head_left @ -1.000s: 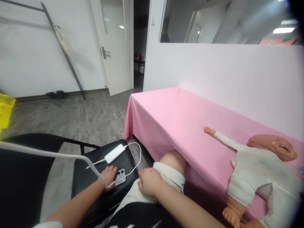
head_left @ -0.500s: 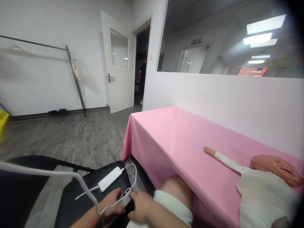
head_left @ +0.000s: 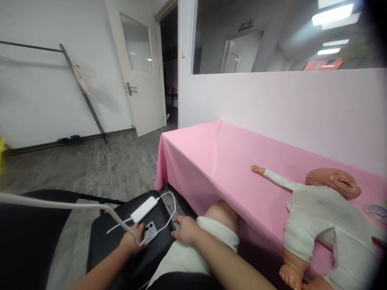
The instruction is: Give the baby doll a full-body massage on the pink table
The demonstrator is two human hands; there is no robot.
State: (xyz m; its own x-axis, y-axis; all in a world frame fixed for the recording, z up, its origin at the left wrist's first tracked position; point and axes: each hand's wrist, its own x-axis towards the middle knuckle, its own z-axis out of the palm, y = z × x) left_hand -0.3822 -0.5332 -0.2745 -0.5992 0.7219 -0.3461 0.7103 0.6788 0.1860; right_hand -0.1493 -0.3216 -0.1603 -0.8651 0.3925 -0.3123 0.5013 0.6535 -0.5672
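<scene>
The left hand (head_left: 130, 240) lies on the smartphone (head_left: 150, 230), fingers loosely curled over its near end; whether they grip it or only rest on it cannot be told. The smartphone lies flat on the black chair seat (head_left: 121, 225), just nearer than the white power bank (head_left: 144, 208), with a white cable (head_left: 167, 219) looping beside it. The right hand (head_left: 186, 229) rests to the right of the smartphone, at the seat's edge against the white shorts (head_left: 211, 233), fingers slightly spread and holding nothing. Farther right, a baby doll (head_left: 317, 209) lies on the pink tablecloth (head_left: 217, 161); its lower body is cut off by the frame, and the smartphone's near half is hidden beneath the left hand.
</scene>
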